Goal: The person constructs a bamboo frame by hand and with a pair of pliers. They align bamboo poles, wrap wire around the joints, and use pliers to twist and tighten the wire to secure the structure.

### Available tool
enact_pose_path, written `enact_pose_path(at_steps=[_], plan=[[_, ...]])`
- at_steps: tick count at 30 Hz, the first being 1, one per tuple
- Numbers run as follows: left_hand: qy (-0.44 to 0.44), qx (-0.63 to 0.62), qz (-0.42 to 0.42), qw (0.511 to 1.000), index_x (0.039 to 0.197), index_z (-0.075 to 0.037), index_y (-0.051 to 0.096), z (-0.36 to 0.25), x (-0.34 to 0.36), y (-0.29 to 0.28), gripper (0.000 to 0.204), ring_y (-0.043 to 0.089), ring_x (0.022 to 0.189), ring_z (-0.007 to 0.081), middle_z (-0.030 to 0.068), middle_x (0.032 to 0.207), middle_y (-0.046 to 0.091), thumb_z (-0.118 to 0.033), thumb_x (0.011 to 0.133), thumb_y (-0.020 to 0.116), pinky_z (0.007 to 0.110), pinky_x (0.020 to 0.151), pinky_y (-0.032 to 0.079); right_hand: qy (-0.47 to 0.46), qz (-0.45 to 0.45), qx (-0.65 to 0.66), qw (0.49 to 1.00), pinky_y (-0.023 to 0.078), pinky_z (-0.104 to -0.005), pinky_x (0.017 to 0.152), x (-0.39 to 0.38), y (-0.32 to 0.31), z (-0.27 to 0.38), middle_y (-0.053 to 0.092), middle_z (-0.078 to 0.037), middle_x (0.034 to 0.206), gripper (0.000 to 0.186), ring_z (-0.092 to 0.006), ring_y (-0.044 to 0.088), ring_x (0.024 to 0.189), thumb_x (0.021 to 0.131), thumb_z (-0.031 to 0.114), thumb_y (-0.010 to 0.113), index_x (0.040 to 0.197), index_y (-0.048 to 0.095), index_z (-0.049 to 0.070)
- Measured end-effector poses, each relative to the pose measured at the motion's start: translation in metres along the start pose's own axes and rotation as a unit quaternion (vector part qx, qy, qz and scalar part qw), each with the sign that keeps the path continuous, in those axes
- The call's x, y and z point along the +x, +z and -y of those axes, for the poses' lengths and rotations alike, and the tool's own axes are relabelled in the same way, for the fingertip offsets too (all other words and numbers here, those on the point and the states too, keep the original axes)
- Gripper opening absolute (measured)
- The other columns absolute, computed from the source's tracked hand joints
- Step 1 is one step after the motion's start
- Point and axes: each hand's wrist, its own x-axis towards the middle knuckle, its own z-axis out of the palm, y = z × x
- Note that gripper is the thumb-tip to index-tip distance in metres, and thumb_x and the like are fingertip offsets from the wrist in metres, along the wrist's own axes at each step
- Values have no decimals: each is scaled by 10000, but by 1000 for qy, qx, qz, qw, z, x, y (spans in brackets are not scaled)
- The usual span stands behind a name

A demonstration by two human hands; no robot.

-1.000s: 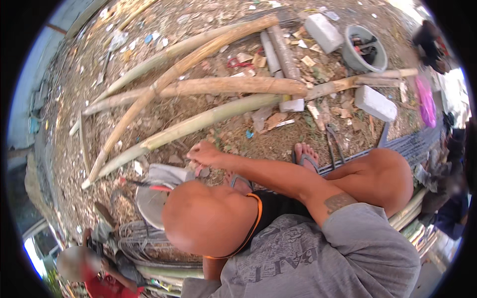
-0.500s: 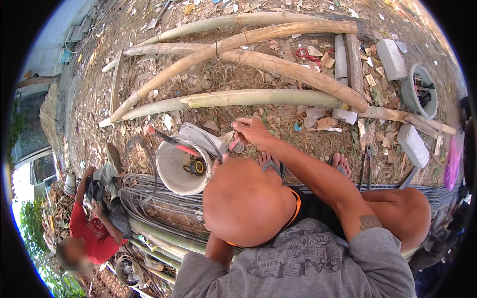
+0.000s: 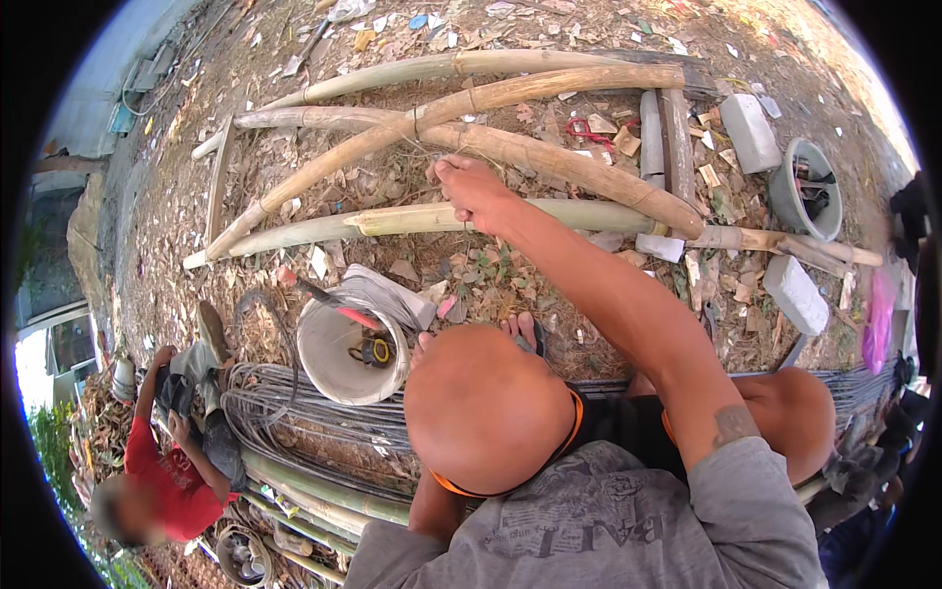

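Observation:
My right hand (image 3: 469,191) reaches out over the bamboo frame, its fingers closed in a pinch. Whatever they may hold is too small to make out. Just beyond its fingertips, two bamboo poles (image 3: 549,90) cross, with a thin dark tie (image 3: 416,123) round the crossing. Behind my wrist lies a greener bamboo pole (image 3: 392,218). Only a bit of my left hand (image 3: 422,344) shows past my bent knee, beside a whitish bucket (image 3: 324,358); its fingers are mostly hidden. The bucket holds a yellow-and-black tape measure (image 3: 376,351) and a red-handled tool (image 3: 355,316).
Coiled grey rods or wires (image 3: 265,402) lie left of my knee. A person in a red shirt (image 3: 182,486) sits at lower left. Pale blocks (image 3: 750,134), a grey bucket of tools (image 3: 810,191) and a pink plastic bag (image 3: 878,319) are at right.
My right hand has moved forward and slightly left, from near the bucket to the bamboo crossing. The view has shifted slightly. My left hand stays low beside the bucket.

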Motion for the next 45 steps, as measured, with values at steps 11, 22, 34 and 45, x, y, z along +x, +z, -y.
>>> enact_pose_path(at_steps=[11, 22, 34, 45], plan=[[-14, 7, 32, 999, 1440, 39, 573, 3, -4, 4, 683, 479, 1157, 202, 135, 1313, 571, -504, 1032, 645, 365, 827, 515, -4, -43, 3, 999, 382, -311, 502, 10, -60, 30, 442, 46, 708, 222, -93, 398, 564, 1146, 289, 519, 1225, 625, 111], [33, -16, -72, 997, 1474, 40, 546, -1, -10, -25, 725, 480, 1229, 230, 155, 1378, 550, -533, 1037, 632, 383, 866, 535, 11, -22, 33, 999, 616, -331, 692, -7, -94, 18, 644, 15, 842, 213, -105, 614, 663, 1105, 261, 621, 1207, 701, 91], [7, 40, -59, 997, 1511, 41, 517, -19, 4, -22, 772, 481, 1308, 260, 177, 1449, 527, -564, 1042, 617, 404, 908, 556, -16, -40, -6, 999, 596, -280, 660, -13, -93, 20, 719, -6, 896, 212, -81, 664, 725, 1032, 274, 745, 1133, 721, 89], [-21, 69, -82, 994, 1545, 41, 490, -6, 20, -22, 814, 481, 1381, 287, 197, 1514, 506, -592, 1046, 603, 422, 947, 576, -43, -19, 80, 996, 572, -339, 522, 1, -89, 13, 668, -72, 774, 128, -166, 646, 609, 995, 114, 724, 921, 701, 12]])
